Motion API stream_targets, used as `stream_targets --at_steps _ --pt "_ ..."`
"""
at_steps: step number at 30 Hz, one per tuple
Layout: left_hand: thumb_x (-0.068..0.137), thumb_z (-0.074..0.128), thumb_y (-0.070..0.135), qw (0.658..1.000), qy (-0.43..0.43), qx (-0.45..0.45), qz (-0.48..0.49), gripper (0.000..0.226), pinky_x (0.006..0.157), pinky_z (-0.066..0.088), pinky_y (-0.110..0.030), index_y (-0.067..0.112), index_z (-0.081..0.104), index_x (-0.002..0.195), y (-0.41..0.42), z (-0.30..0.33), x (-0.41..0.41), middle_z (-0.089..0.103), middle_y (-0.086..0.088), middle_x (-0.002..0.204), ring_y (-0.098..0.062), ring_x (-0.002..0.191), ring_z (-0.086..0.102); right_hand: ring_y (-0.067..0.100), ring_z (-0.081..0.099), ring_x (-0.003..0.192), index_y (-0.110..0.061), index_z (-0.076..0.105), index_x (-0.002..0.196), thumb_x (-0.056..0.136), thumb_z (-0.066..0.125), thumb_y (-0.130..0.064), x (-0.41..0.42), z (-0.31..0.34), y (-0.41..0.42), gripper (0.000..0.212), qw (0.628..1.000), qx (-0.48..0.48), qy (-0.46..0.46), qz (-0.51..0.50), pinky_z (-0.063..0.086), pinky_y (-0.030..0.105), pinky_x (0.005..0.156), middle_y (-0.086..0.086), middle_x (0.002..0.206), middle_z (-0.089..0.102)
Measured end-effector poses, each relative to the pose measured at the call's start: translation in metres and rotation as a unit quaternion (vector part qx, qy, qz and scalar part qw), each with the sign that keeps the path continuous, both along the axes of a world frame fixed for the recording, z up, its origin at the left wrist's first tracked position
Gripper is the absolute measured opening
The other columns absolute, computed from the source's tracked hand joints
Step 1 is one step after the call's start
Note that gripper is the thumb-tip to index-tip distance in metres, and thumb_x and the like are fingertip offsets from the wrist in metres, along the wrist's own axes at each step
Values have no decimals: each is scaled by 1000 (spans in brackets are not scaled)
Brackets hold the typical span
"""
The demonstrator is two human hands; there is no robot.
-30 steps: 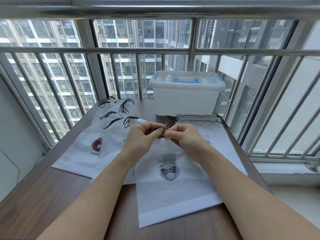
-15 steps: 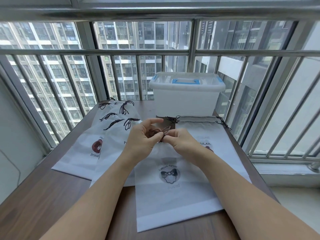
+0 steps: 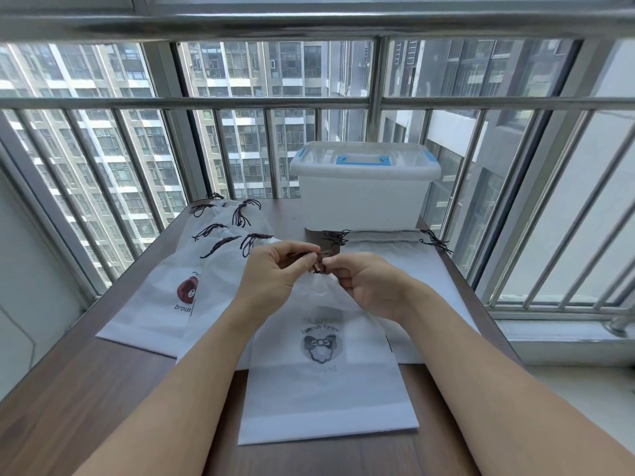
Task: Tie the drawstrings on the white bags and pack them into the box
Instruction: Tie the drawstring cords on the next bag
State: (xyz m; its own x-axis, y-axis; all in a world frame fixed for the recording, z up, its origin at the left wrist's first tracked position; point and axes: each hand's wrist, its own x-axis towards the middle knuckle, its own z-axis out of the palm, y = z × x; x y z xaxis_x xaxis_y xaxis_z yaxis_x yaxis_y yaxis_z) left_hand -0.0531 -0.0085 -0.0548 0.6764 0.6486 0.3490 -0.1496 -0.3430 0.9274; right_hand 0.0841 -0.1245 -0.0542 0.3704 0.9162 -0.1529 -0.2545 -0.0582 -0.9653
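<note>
- White bag (image 3: 326, 383) lies flat mid-desk, towards the near edge.
- Left hand (image 3: 275, 273) and right hand (image 3: 369, 286) pinch its dark drawstring (image 3: 318, 264) at the gathered neck.
- Box (image 3: 364, 187) sits lidded at the far edge.

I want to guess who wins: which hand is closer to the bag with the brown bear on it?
Left. The left hand is just right of the brown bear bag, over the neighbouring bags. The right hand is farther right, beyond the dark drawstring both hands pinch.
</note>
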Motion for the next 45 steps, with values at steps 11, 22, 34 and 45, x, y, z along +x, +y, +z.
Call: stream_targets --at_steps 11,22,34,45 --pt "88 69 -3 1000 2 -11 -18 24 76 52 -16 10 71 109 -3 -1 0 73 2 80 -8 77 67 13 52 58 -8 65 82 88 59 -7 -3 8 2 9 996 -46 -21 -80 42 25 61 7 75 63" --pt "93 66 3 999 36 4 -17 16 75 51 -14 14 76 96 -1 -5 3 77 -1 85 -6 80 71 14 61 64 -7 64 111 86 63 11 -2 14 -6 31 995 -3 -25 -100 52 18 58 14 84 69" --pt "94 63 2 997 37 -56 -28 13 76 53 -16 6 73 100 -2 -6 4 75 -6 80 -10 76 70 14 64 82 -15 78 96 90 68 -6 3 13 -11 15 993 11 -98 -59 48 24 74 4 90 74" --pt "91 68 5 992 18 -120 -23 15 72 51 -15 1 74 103 -3 -7 4 76 -6 84 -8 76 70 16 52 75 -9 80 94 87 67 1 1 13 -12 17 973 65 -220 -14 38 25 64 10 83 74"
